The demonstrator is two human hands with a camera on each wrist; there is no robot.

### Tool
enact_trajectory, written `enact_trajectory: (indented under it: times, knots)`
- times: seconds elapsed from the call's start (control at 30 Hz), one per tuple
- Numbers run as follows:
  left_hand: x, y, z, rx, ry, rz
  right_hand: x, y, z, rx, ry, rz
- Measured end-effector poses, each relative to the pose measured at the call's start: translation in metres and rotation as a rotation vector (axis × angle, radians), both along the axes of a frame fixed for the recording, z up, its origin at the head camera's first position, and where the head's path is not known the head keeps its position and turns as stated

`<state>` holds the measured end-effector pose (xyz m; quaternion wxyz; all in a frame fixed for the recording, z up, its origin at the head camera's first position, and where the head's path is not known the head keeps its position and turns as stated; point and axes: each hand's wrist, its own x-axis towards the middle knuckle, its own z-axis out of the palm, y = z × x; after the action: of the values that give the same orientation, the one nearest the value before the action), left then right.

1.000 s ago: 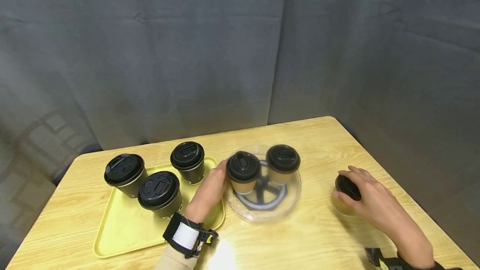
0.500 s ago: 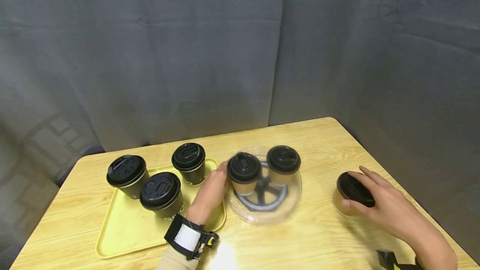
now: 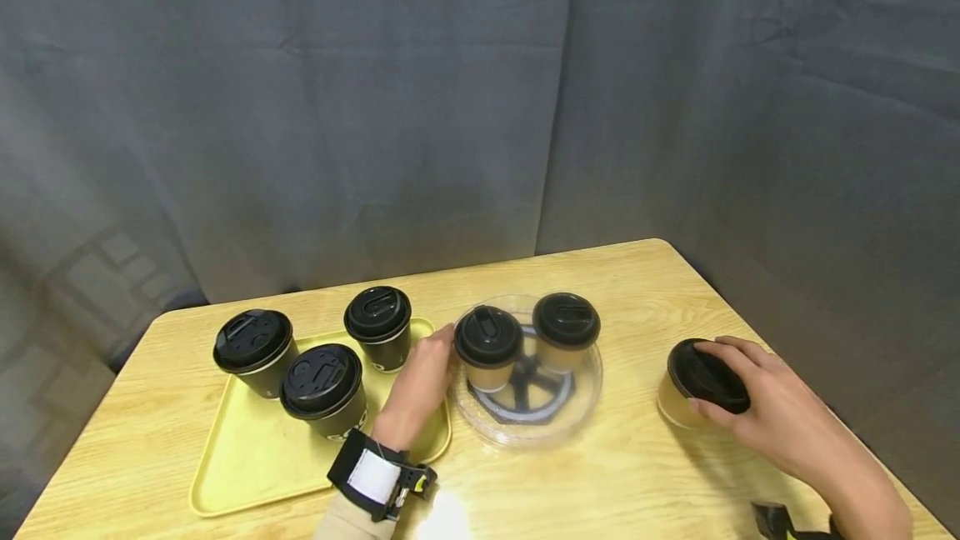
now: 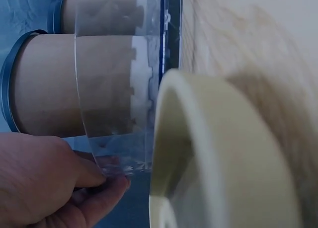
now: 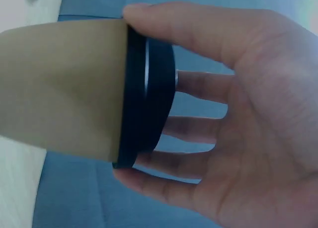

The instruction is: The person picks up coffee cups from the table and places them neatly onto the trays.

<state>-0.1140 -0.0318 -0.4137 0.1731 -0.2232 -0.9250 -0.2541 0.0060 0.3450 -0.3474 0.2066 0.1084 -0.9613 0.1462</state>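
Observation:
At the table's right side, my right hand (image 3: 783, 411) holds a brown paper coffee cup (image 3: 678, 402) by its black lid. In the right wrist view, the thumb and fingers (image 5: 174, 24) reach round that lid's edge, and the palm stays off its top. My left hand (image 3: 422, 382) pinches the near wall of a round clear plastic container (image 4: 119, 156) between thumb and fingers. Two lidded brown cups (image 3: 489, 344) stand upright inside it, over a dark spoked base with a pale ring.
Left of the container lies a yellow tray (image 3: 255, 473), partly under my left forearm. Three black lidded cups (image 3: 321, 390) stand on and at it. Bare wood tabletop (image 3: 622, 473) lies between the container and my right hand. A grey curtain (image 3: 375, 107) hangs behind.
My right hand has shifted slightly right and down over the cup, and more of the lid shows. The left hand, container and tray look still.

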Motion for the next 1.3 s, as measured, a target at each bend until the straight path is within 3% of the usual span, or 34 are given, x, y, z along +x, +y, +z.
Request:
enact_trajectory:
  times: [0.1, 0.3, 0.7, 0.87, 1.3]
  knots:
    - [-0.001, 0.0, 0.0, -0.012, -0.005, 0.02, 0.005, -0.008, 0.008, -0.008, -0.002, -0.003]
    - [-0.002, -0.001, -0.001, -0.033, -0.024, 0.049, 0.007, -0.03, 0.022, 0.024, 0.097, 0.08]
    - [-0.001, -0.002, -0.003, 0.021, -0.038, 0.028, 0.002, -0.078, 0.045, 0.033, 0.153, 0.216]
    - [0.0, -0.002, -0.004, 0.034, -0.051, 0.032, -0.004, -0.098, 0.044, 0.038, 0.132, 0.258]
    - [-0.001, -0.002, 0.0, 0.042, -0.054, 0.016, -0.023, -0.128, 0.027, 0.083, 0.029, 0.354]
